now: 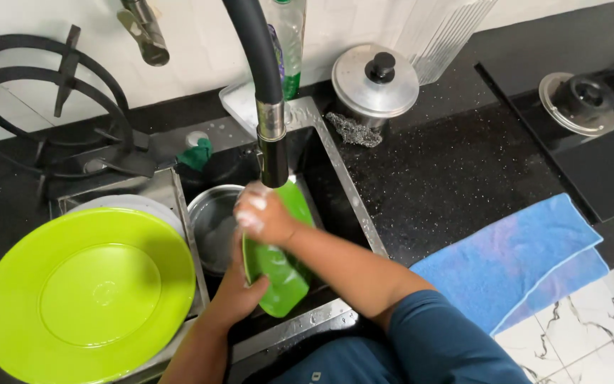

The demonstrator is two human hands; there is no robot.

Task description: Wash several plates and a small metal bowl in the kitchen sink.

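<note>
Over the sink (349,192) I hold a green plate (284,274) on edge, wet and soapy, right under the black tap (273,153). My left hand (234,291) grips its lower left rim from behind. My right hand (263,213), covered in suds, presses against the plate's upper face. Whether it holds a sponge is hidden. Below the plate a steel bowl (214,224) sits in the sink.
A large lime-green plate (87,295) lies on a rack at left, over white plates. A steel scrubber (353,130), a lidded steel pot (374,82) and a soap bottle (289,43) stand behind the sink. A blue cloth (513,259) lies at right.
</note>
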